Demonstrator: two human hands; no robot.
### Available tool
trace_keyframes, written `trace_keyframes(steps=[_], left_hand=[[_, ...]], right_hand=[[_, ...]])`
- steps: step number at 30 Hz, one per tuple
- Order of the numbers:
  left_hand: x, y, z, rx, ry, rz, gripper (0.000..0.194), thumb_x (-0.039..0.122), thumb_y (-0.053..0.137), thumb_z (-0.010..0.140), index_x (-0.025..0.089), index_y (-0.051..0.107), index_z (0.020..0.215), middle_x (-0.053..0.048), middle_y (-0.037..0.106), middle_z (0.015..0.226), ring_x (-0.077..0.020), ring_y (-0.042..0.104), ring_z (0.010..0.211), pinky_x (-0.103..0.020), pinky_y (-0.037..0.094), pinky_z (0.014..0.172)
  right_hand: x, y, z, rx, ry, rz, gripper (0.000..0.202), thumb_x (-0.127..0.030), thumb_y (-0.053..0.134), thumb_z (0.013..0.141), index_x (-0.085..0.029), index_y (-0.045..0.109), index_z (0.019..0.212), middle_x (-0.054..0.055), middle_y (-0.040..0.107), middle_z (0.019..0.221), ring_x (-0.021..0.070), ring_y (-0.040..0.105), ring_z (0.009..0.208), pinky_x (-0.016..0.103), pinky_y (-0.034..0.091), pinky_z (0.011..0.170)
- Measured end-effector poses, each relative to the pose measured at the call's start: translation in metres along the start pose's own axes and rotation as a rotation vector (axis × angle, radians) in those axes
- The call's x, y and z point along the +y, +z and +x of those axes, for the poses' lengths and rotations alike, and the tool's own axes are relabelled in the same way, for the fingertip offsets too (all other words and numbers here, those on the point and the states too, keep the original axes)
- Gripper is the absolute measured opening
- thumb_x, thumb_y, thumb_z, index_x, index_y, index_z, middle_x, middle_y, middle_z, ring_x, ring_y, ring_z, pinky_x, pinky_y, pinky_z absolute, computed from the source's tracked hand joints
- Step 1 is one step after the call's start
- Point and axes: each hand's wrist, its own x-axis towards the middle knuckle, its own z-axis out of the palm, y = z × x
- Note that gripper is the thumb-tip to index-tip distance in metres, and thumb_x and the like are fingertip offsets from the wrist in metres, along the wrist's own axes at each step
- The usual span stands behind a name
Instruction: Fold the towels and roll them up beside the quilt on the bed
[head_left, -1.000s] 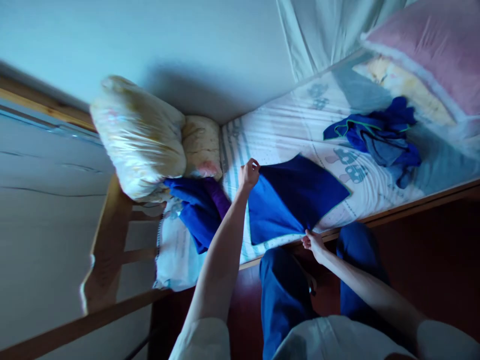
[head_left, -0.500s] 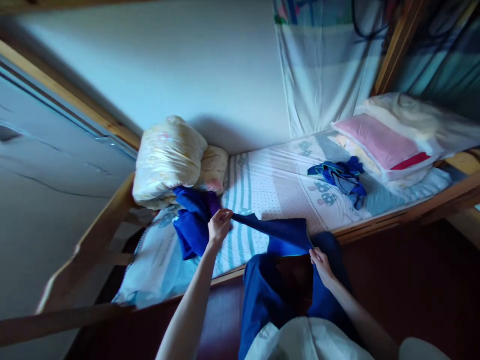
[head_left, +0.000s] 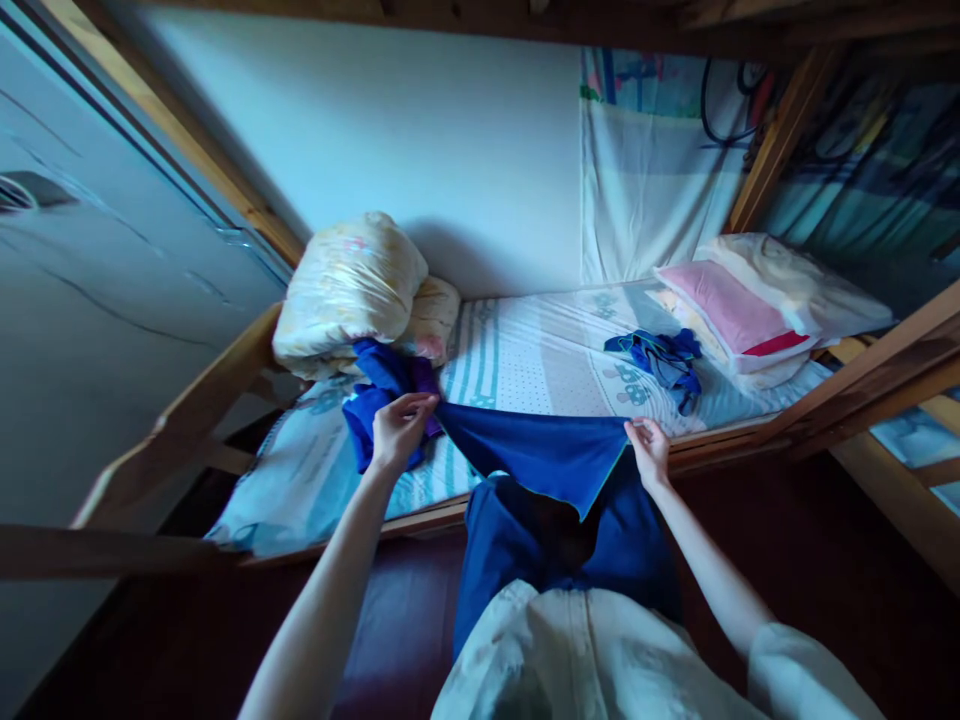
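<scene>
A dark blue cloth (head_left: 536, 450) with thin green edging is stretched between my two hands above my knees. Its top edge runs nearly straight, and the lower part hangs to a point on the right side. My left hand (head_left: 403, 428) pinches the upper left corner. At the upper right corner, my right hand (head_left: 648, 447) is closed on the edge. Just behind my left hand lies a heap of blue and purple clothes (head_left: 382, 370). A crumpled blue cloth with green trim (head_left: 660, 360) rests on the bed farther right.
The bed (head_left: 517, 350) has a striped, patterned sheet and a wooden frame. A bundled cream quilt (head_left: 352, 290) stands at its left end. Pink and white pillows (head_left: 750, 305) are stacked at the right. A wooden post (head_left: 870, 370) rises at the right, and a curtain (head_left: 637, 190) hangs behind.
My right hand has moved up, level with my left, and my left hand has shifted left. The blue cloth, narrow and slanted before, is now spread wide with its point hanging down.
</scene>
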Motion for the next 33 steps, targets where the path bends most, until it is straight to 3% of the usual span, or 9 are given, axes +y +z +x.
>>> trace_keyframes(steps=[3,8,14,17,21,26,29,33], left_hand=[[0.016,-0.003,-0.001,0.004,-0.03,-0.144,0.055,0.065,0.08,0.056,0.017,0.073,0.083,-0.002,0.066,0.065,-0.0127,0.053,0.059,-0.023,0.037,0.053],[0.035,-0.01,-0.003,-0.018,-0.053,-0.239,0.061,0.066,0.085,0.052,0.016,0.072,0.084,0.001,0.062,0.058,-0.0101,0.05,0.053,-0.022,0.036,0.049],[0.046,-0.02,-0.014,-0.056,-0.088,-0.223,0.052,0.057,0.086,0.052,0.017,0.072,0.083,-0.006,0.073,0.069,-0.0224,0.071,0.069,-0.026,0.05,0.055],[0.046,-0.029,-0.021,-0.089,-0.112,-0.211,0.052,0.058,0.087,0.05,0.018,0.073,0.081,-0.007,0.076,0.072,-0.0271,0.074,0.072,-0.031,0.055,0.058],[0.04,-0.042,-0.029,-0.147,-0.156,-0.197,0.058,0.062,0.092,0.044,0.018,0.075,0.079,-0.009,0.077,0.072,-0.0285,0.075,0.07,-0.033,0.058,0.057],[0.018,-0.042,-0.023,-0.257,-0.246,-0.193,0.066,0.068,0.093,0.04,0.018,0.075,0.079,-0.008,0.076,0.069,-0.0264,0.074,0.066,-0.032,0.058,0.057],[-0.003,-0.028,-0.007,-0.284,-0.293,-0.223,0.068,0.066,0.094,0.039,0.016,0.075,0.08,-0.008,0.076,0.07,-0.0238,0.074,0.066,-0.031,0.059,0.06],[-0.022,0.006,0.031,-0.302,-0.335,-0.254,0.061,0.057,0.097,0.037,0.015,0.072,0.075,-0.006,0.074,0.068,-0.0203,0.071,0.063,-0.029,0.058,0.061]], right_hand=[[-0.03,0.006,0.025,-0.01,-0.091,0.015,0.053,-0.059,0.087,0.064,-0.02,0.07,0.094,-0.001,0.065,0.066,0.0157,0.06,0.066,0.029,0.051,0.068],[-0.064,0.01,0.054,-0.088,-0.222,-0.009,0.049,-0.061,0.087,0.063,-0.018,0.074,0.082,0.01,0.078,0.084,0.0229,0.071,0.083,0.036,0.057,0.081],[-0.081,0.002,0.066,-0.198,-0.233,-0.069,0.047,-0.058,0.088,0.066,-0.017,0.079,0.088,0.011,0.08,0.092,0.0252,0.074,0.09,0.037,0.058,0.084],[-0.082,-0.007,0.064,-0.25,-0.192,-0.09,0.047,-0.057,0.089,0.064,-0.018,0.08,0.088,0.011,0.081,0.095,0.0253,0.074,0.092,0.036,0.058,0.084],[-0.081,-0.021,0.06,-0.312,-0.091,-0.099,0.048,-0.056,0.093,0.059,-0.019,0.081,0.087,0.01,0.081,0.095,0.0226,0.073,0.089,0.032,0.056,0.079],[-0.073,-0.027,0.069,-0.343,0.088,-0.114,0.048,-0.051,0.096,0.054,-0.017,0.082,0.084,0.007,0.079,0.079,0.0123,0.062,0.064,0.023,0.045,0.057],[-0.064,-0.017,0.084,-0.348,0.141,-0.095,0.045,-0.046,0.096,0.05,-0.016,0.081,0.081,0.003,0.075,0.071,0.008,0.054,0.055,0.021,0.039,0.051],[-0.05,0.016,0.113,-0.348,0.197,-0.084,0.038,-0.036,0.095,0.048,-0.015,0.078,0.075,-0.002,0.068,0.06,0.0061,0.048,0.049,0.019,0.035,0.046]])
